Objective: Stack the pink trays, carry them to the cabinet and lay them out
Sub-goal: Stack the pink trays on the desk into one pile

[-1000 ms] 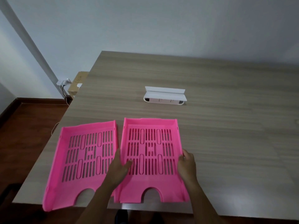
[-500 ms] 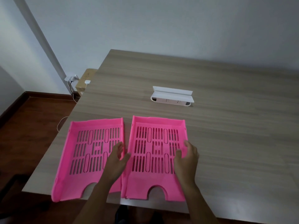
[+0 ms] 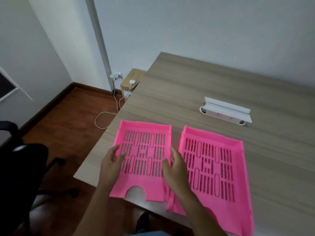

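Note:
Two pink slotted trays lie side by side on the wooden table, near its front left corner. The left tray overhangs the table's front edge a little. The right tray lies next to it, tilted slightly. My left hand is at the left rim of the left tray, fingers spread, thumb over the tray floor. My right hand is at the left tray's right rim, in the gap between the two trays, fingers apart. Neither hand has closed on a tray.
A white power strip box sits farther back on the table. A black office chair stands to the left on the wood floor. A cardboard box and white cables lie by the wall socket at the table's far left corner.
Both hands left the right tray and moved left onto the sides of the left tray. The view swung left, so the trays now sit further right in frame.

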`<state>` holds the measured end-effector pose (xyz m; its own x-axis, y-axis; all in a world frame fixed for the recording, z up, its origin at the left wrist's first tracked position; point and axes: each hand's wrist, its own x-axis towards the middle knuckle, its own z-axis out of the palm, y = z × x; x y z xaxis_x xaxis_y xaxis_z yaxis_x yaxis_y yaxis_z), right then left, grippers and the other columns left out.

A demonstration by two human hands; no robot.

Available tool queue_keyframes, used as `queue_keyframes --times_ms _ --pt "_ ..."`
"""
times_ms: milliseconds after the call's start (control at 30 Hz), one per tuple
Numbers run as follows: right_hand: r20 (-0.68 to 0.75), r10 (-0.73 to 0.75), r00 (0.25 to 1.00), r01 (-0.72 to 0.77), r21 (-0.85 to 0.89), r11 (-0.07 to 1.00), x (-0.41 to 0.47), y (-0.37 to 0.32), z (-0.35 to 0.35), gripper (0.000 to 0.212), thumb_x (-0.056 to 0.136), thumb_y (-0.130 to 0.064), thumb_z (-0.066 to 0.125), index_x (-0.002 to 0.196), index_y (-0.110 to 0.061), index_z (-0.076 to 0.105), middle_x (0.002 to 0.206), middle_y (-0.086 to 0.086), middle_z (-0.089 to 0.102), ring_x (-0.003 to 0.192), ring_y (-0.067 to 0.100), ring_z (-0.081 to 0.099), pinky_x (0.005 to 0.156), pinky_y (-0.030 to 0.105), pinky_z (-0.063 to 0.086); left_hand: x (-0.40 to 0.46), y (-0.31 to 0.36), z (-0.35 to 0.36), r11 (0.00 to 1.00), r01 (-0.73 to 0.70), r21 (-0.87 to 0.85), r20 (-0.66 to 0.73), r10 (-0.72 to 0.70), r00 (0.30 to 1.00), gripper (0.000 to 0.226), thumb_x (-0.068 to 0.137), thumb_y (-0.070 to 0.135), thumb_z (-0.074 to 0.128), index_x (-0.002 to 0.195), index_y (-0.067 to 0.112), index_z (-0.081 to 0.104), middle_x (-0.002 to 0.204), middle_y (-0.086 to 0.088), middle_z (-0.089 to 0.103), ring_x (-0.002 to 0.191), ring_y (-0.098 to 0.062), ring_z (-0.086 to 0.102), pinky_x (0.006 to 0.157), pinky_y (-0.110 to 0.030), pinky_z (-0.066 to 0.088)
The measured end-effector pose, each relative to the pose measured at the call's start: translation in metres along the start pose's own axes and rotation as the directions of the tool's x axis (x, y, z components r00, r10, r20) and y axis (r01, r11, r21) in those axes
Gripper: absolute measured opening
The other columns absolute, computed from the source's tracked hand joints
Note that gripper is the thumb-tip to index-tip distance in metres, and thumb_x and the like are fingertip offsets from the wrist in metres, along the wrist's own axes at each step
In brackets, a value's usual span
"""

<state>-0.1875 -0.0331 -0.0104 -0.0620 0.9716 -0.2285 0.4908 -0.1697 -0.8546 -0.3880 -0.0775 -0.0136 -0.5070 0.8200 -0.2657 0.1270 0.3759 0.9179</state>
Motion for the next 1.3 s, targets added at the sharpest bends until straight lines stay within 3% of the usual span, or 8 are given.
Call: queue_keyframes --times_ms 100,233,400,600,800,900,1133,1300 --pt "0.008 0.072 0.997 -0.072 -0.057 0.996 0.009 -0.012 0.018 0.058 0.099 -0.018 0.054 0.155 -0.011 0.038 0.161 0.006 0.039 0.148 0.021 0.036 0.118 0.028 0.024 0.011 -0.006 -0.016 0.998 0.009 0.063 -0.007 -0.008 1.000 0.049 0.097 0.025 0.055 0.144 0.020 0.043 0.121 0.010 0.060 0.096 -0.008 0.062 0.080 -0.033 0.055" --pt "-0.021 0.217 0.976 -0.218 -0.047 0.975 0.026 0.002 0.044 0.069 0.089 -0.021 0.055 0.153 -0.007 0.036 0.156 0.011 0.042 0.145 0.031 0.041 0.120 0.041 0.032 0.030 -0.025 -0.030 0.968 0.153 0.199 0.074 -0.171 0.982 0.071 0.094 0.029 0.059 0.154 0.015 0.024 0.157 -0.010 0.036 0.139 -0.035 0.041 0.108 -0.058 0.037" --pt "-0.015 0.306 0.952 -0.305 -0.104 0.947 0.055 0.084 0.078 0.089 0.069 -0.043 0.050 0.150 -0.011 0.032 0.148 0.017 0.050 0.133 0.033 0.053 0.106 0.048 0.050 0.033 -0.047 -0.042 0.956 0.238 0.173 0.270 -0.278 0.922 0.026 0.095 0.021 0.056 0.121 0.018 0.054 0.112 -0.008 0.070 0.086 -0.016 0.070 0.070 -0.036 0.059" --pt "-0.100 0.188 0.977 -0.202 -0.155 0.967 0.023 -0.005 0.054 0.066 0.092 -0.017 0.058 0.153 -0.013 0.033 0.144 0.009 0.042 0.073 0.008 0.060 0.057 0.023 0.058 0.034 -0.041 -0.054 0.965 0.256 0.053 0.291 -0.260 0.921 0.027 0.093 0.022 0.059 0.119 0.014 0.054 0.109 -0.010 0.069 0.087 -0.023 0.071 0.064 -0.033 0.056" --pt "-0.127 0.033 0.991 -0.052 -0.152 0.987 0.020 -0.053 0.016 0.068 0.099 -0.020 0.056 0.159 -0.010 0.026 0.155 0.011 0.031 0.111 0.013 0.051 0.091 0.019 0.037 0.039 0.002 -0.067 0.982 0.173 -0.081 0.215 -0.152 0.965 0.016 0.094 0.009 0.055 0.096 0.019 0.043 0.107 -0.010 0.055 0.084 -0.025 0.062 0.068 -0.041 0.053" --pt "-0.187 0.005 0.982 -0.019 -0.076 0.997 0.018 -0.060 -0.016 0.067 0.097 -0.021 0.059 0.158 -0.012 0.030 0.145 0.010 0.038 0.124 0.022 0.050 0.106 0.028 0.041 0.033 0.031 -0.055 0.987 0.087 -0.132 0.249 -0.052 0.967 0.026 0.093 0.015 0.059 0.113 0.022 0.043 0.113 -0.004 0.057 0.090 -0.026 0.066 0.069 -0.041 0.057" --pt "-0.311 0.098 0.946 -0.088 0.045 0.995 0.012 -0.020 -0.121 0.054 0.093 -0.028 0.063 0.146 -0.020 0.052 0.131 0.005 0.048 0.117 0.023 0.058 0.105 0.043 0.049 -0.002 0.075 0.038 1.000 0.012 -0.025 0.397 -0.001 0.918 0.037 0.093 0.015 0.058 0.126 0.014 0.042 0.116 -0.004 0.062 0.096 -0.023 0.068 0.082 -0.045 0.057" --pt "-0.366 0.237 0.900 -0.192 0.156 0.969 -0.002 0.043 -0.186 0.044 0.089 -0.022 0.068 0.133 -0.016 0.064 0.132 0.011 0.064 0.114 0.027 0.067 0.103 0.050 0.052 -0.042 0.080 0.110 0.996 -0.066 0.059 0.417 0.036 0.908 0.029 0.094 0.015 0.059 0.112 0.007 0.038 0.101 0.000 0.058 0.084 -0.007 0.068 0.058 -0.020 0.053"
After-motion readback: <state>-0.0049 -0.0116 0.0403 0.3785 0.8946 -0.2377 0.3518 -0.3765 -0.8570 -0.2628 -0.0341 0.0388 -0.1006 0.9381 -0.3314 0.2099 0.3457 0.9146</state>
